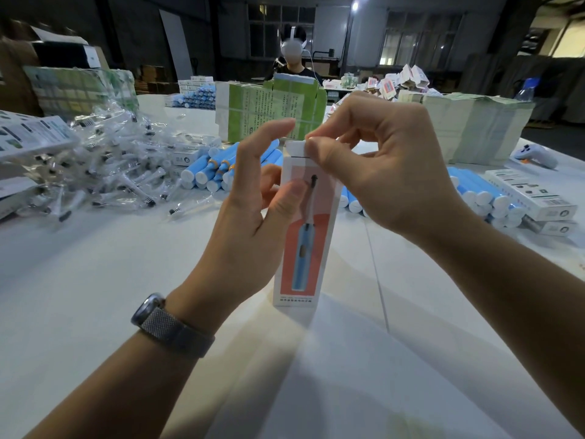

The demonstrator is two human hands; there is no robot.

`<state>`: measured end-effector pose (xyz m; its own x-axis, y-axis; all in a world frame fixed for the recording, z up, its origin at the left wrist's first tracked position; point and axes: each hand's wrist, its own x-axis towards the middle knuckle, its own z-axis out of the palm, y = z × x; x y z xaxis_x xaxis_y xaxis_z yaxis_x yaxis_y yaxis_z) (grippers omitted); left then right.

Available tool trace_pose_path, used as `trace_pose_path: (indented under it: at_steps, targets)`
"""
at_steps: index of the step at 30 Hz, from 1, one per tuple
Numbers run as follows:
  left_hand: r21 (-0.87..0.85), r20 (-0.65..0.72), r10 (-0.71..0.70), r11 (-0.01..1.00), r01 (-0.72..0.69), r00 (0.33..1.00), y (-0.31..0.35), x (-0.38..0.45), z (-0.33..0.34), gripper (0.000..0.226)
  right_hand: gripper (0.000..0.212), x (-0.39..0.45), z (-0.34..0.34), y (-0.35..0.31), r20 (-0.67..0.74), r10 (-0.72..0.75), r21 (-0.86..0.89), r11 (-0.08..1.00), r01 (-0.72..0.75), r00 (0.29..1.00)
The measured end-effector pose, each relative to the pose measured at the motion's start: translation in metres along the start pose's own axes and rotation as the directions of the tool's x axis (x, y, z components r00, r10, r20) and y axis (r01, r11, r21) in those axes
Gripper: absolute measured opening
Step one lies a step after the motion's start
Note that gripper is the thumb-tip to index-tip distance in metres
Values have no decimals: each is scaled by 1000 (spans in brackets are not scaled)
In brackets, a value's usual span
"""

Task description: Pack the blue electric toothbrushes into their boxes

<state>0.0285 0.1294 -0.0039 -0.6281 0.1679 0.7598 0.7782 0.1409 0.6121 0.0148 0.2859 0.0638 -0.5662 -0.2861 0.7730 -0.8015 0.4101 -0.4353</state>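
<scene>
Left hand grips the upright box on the tabletop; right hand pinches its top flap, near closing. Many loose blue toothbrushes remain unpacked behind.

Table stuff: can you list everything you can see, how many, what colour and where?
toothbrush box: one, white and coral, upright at centre, held
blue toothbrush handles: many, blue with white caps, piled behind the box; more at right and far back
bagged brush heads: many, clear bags, heap at left
flat green cartons: a stack, green and white, behind centre
flat pale cartons: a big stack, right rear
closed boxes: a few, white, far right
game controller: one, white, far right
water bottle: one, blue cap, right rear
table: one, white
another person: one, seated far back
watch: one, grey, left wrist
left hand: holds the box
right hand: pinches the top flap
</scene>
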Motion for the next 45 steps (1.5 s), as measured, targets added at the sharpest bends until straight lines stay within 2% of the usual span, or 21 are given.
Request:
trace_pose_path:
  at_steps: [6, 10, 14, 19, 23, 29, 34, 36, 40, 43, 45]
  targets:
    - [29, 11, 16, 999, -16, 1000, 1, 0, -2, 33, 7, 8, -12, 1, 128, 3, -26, 1000, 0, 992]
    - [67, 16, 30, 997, -31, 999, 2, -2, -2, 29, 7, 11, -17, 3, 199, -44, 44, 998, 36, 979]
    - [11, -21, 25, 1000, -25, 999, 1, -2, -1, 21, 2, 7, -14, 9, 223, -85, 114, 992, 61, 971]
    - [-91, -38, -19, 996, 15, 999, -1, -1, -1, 15, 17, 0, -2, 15, 146, -97, 183, 981, 70, 984]
    - [-124, -40, -17, 992, 12, 999, 0, 0, 0, 10, 11, -2, 1, 17, 123, -97, 181, 981, 73, 988]
    - [-107, -27, -20, 994, 17, 999, 1, -1, 0, 8, 8, -3, 4, 21, 107, -88, 161, 984, 70, 990]
    - [-6, -47, -26, 1000, 26, 999, -1, -3, 4, 26, 4, -9, 16, 23, 9, -49, 167, 985, 47, 999]
    - [-14, -59, -18, 1000, 18, 998, -1, -3, 4, 24, 5, -10, 18, 24, 0, -53, 136, 989, 53, 999]
    - [-24, -151, -60, 998, 57, 987, -3, -1, -1, 21, 32, -15, 20, 29, 40, -8, -44, 999, 10, 999]
    - [-77, -250, -153, 987, 138, 956, -2, 0, -1, 28, 61, -20, 25, 30, 166, 83, -176, 983, -53, 983]
    - [-183, -299, -239, 965, 190, 924, -2, 0, 0, 29, 82, -22, 29, 29, 280, 139, -225, 971, -76, 950]
